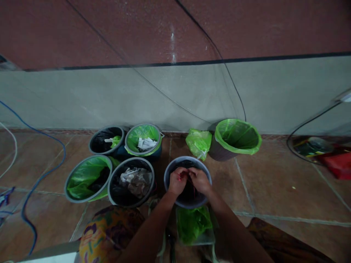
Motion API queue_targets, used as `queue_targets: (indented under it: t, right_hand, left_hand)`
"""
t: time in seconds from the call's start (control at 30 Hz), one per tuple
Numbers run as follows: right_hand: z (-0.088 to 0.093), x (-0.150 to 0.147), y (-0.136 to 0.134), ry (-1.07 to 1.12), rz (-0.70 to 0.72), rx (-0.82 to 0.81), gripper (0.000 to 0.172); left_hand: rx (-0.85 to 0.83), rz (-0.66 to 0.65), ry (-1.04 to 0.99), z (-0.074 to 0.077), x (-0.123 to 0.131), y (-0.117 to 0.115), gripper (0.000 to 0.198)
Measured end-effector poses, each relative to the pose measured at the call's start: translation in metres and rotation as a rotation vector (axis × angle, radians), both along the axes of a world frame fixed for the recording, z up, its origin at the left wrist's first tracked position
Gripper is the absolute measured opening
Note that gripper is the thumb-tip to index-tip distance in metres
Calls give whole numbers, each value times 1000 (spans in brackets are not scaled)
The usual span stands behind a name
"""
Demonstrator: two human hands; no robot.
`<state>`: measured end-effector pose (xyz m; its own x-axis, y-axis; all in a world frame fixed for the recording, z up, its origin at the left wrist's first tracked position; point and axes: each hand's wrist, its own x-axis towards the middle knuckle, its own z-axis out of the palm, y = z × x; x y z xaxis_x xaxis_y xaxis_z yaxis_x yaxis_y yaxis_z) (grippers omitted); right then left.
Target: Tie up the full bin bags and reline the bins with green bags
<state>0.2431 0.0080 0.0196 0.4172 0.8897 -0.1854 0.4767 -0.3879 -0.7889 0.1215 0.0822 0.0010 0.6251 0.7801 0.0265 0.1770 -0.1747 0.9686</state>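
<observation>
Over a grey round bin [208, 171] with a dark inside, my left hand [177, 181] and my right hand [200, 180] are close together, fingers pinched. Between them is a thin red string or strip [194, 191], with one end hanging into the bin. A bit of red also shows at the left fingers. The fingertips are small and dim, so the exact grip is hard to see. Just below the bin, a shallow clear tray [196, 240] holds folded green plastic bags [192, 224].
Left stand bins: one black-lined with crumpled paper [137, 179], one green-lined [82, 179], one with white paper [146, 142], one black-lined [95, 142]. A tied green bag [199, 141] sits beside a green-lined bin [237, 137]. A blue cable [49, 173] crosses the floor.
</observation>
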Motion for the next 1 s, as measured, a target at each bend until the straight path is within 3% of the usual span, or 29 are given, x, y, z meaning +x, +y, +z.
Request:
queue_targets:
  t: [0.27, 0.47, 0.77, 1.0]
  right_hand:
    - [-18, 4, 4, 185, 45, -32, 31]
    - [-18, 6, 2, 203, -6, -61, 27]
    - [-1, 1, 4, -238, 77, -194, 29]
    - [-1, -4, -1, -341, 29, -288, 31]
  left_hand:
    - [-13, 157, 0, -10, -4, -9, 17]
    - [-180, 89, 0, -12, -8, -4, 7]
    - [-316, 91, -10, -2, -8, -1, 11]
    - [-261, 89, -59, -8, -13, 2, 12]
